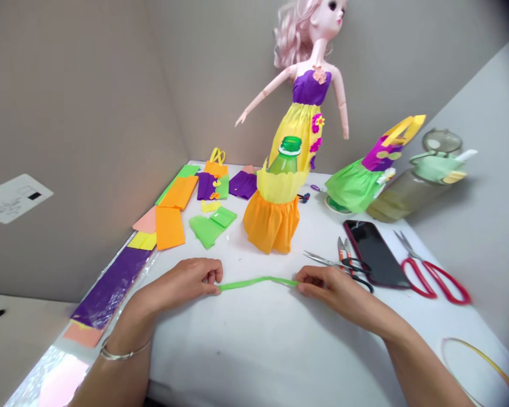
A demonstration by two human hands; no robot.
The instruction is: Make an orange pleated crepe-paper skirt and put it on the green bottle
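Note:
A thin green paper strip [254, 281] stretches between my two hands just above the white table. Its left end is pinched by my left hand [195, 277], fingers curled. My right hand [322, 281] pinches the other end between thumb and fingers. Behind the strip stands a green bottle [289, 155] dressed in a yellow paper top [280, 183] and a gathered orange paper skirt [272, 221]. Close to my right hand lie small scissors with black handles [322, 259] and a pair of orange-handled snips [346, 251].
A doll [307, 90] in a purple and yellow dress stands behind. To the right are a green-skirted bottle [352, 183], a tilted water bottle [407, 195], a phone [377, 251] and red scissors [445, 281]. Folded orange paper [170, 227] and a purple sheet [112, 288] lie left.

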